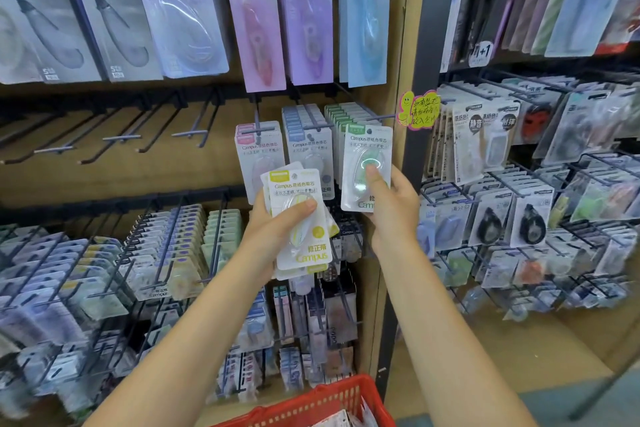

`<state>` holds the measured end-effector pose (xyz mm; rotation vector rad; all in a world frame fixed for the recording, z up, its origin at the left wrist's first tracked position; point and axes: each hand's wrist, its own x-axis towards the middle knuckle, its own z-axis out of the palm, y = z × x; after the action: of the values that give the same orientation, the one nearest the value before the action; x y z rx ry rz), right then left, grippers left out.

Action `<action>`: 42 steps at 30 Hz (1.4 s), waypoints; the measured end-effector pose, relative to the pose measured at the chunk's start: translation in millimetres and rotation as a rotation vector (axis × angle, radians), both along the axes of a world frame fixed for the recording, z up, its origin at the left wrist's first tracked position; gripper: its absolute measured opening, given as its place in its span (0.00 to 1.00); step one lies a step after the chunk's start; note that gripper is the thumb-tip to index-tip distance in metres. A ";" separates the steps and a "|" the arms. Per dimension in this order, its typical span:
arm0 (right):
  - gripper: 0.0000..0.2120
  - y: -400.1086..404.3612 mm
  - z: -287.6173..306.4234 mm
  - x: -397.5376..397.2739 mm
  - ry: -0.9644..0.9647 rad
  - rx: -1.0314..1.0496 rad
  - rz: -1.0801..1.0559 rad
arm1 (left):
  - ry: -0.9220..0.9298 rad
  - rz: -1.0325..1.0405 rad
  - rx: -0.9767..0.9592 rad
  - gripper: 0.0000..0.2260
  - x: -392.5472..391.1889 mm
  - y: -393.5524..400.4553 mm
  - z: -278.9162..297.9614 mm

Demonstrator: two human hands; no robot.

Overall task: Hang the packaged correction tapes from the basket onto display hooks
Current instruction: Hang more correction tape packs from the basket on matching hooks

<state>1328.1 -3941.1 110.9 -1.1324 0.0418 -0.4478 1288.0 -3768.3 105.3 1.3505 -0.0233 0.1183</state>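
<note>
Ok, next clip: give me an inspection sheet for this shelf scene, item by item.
Surface: wooden display wall with rows of hooks; several empty hooks at mid left.
Job's things: green pack held up at the green row; yellow packs stacked in the other hand; red basket below, more packs inside.
Clutter: nothing seen.
Grippers: right hand pinches the green pack; left hand grips the yellow packs.
Cables: nothing seen.
Surroundings: yellow and pink note on the post; wire racks of stationery at right.
</note>
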 end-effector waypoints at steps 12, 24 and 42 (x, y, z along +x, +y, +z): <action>0.21 9.8 -26.3 -31.4 0.363 -0.004 0.186 | -0.060 -0.038 -0.001 0.31 -4.6 -4.7 -6.4; 0.14 36.4 -30.1 -82.4 0.071 -0.457 0.374 | -0.058 -0.076 -0.003 0.38 -23.7 12.6 -12.7; 0.10 49.8 -31.1 -63.1 0.063 -0.250 0.302 | -0.060 0.130 -0.021 0.28 -48.4 79.6 -10.2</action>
<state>1265.0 -3891.3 79.8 -1.3732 -0.1324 -0.1500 1239.6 -3688.7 95.1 1.3266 0.0153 0.2684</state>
